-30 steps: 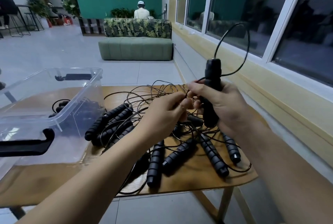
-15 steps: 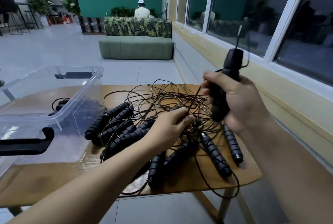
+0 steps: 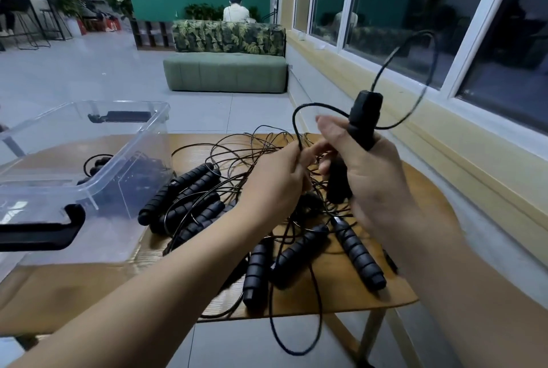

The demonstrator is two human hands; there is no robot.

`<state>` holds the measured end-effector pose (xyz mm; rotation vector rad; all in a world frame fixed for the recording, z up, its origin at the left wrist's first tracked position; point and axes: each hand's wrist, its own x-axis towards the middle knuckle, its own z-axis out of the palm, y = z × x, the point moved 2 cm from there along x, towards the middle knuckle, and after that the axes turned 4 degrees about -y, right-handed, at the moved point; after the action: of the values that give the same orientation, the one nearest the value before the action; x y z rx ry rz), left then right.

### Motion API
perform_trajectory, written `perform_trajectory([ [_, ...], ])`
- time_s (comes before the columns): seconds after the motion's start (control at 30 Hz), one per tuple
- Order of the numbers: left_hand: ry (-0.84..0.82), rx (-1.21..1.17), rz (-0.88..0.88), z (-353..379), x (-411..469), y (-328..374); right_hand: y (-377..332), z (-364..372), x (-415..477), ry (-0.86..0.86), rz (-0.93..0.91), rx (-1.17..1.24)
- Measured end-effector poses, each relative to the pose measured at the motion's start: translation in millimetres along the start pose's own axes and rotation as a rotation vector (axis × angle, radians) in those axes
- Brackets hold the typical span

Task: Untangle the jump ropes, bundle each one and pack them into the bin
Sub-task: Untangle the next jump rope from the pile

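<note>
Table (image 3: 347, 287): wooden top. It carries the bin on its left side and the loose ropes on its middle and right.
Bin (image 3: 142, 145): clear plastic, open, no lid on it. Dark handles and a coil of cord (image 3: 96, 163) show through its wall, so at least one rope appears packed. The exact count cannot be told.
Rope pile (image 3: 201, 198): several black ribbed handles lie beside the bin and toward the front edge. Their thin cords cross over one another in a loose knot behind them. One loop hangs over the front edge of the table. None of these ropes is bundled.
Right hand (image 3: 376, 187): raised above the pile, fingers curled round one handle.
Left hand (image 3: 275, 184): just beside the right hand, fingers closed in a pinch on the thin cord.
Held handle (image 3: 363, 121): upright, top end clear of the fingers, its cord arcing out to the right and back.
Pinched cord (image 3: 294, 121): rises in a loop from the left fingers and trails down into the tangle.
Progress: early stage by judgement. One rope is being worked free, and most of the untangling, bundling and packing is left.
</note>
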<state>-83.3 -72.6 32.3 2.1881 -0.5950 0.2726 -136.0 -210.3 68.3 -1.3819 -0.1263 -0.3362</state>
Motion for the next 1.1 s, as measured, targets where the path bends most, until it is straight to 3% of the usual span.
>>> perform_trajectory([
  [0.07,0.01,-0.031,-0.058,0.8,4.6,-7.8,1.8,2.3,-2.1,0.069,0.064,0.122],
  [0.17,0.04,0.046,-0.105,-3.7,11.7,-17.5,6.6,-5.4,4.8,0.124,0.159,0.083],
  [0.4,-0.11,0.324,-0.015,6.7,4.2,-3.4,40.2,-16.1,14.3,-0.026,0.422,-0.069],
  [0.57,-0.138,0.226,0.067,6.3,-4.8,-2.3,35.7,-21.6,17.5,0.029,0.312,-0.094],
  [0.77,-0.212,0.164,0.127,11.4,-13.9,-1.8,29.8,-19.6,13.7,-0.031,0.319,-0.122],
  [0.93,-0.181,0.11,0.167,15.8,-25.9,-6.0,-0.9,-16.0,9.3,-0.004,0.194,0.019],
  [1.1,-0.077,0.232,0.138,5.7,-15.8,-18.3,-20.1,-34.2,14.1,0.122,0.065,0.122],
])
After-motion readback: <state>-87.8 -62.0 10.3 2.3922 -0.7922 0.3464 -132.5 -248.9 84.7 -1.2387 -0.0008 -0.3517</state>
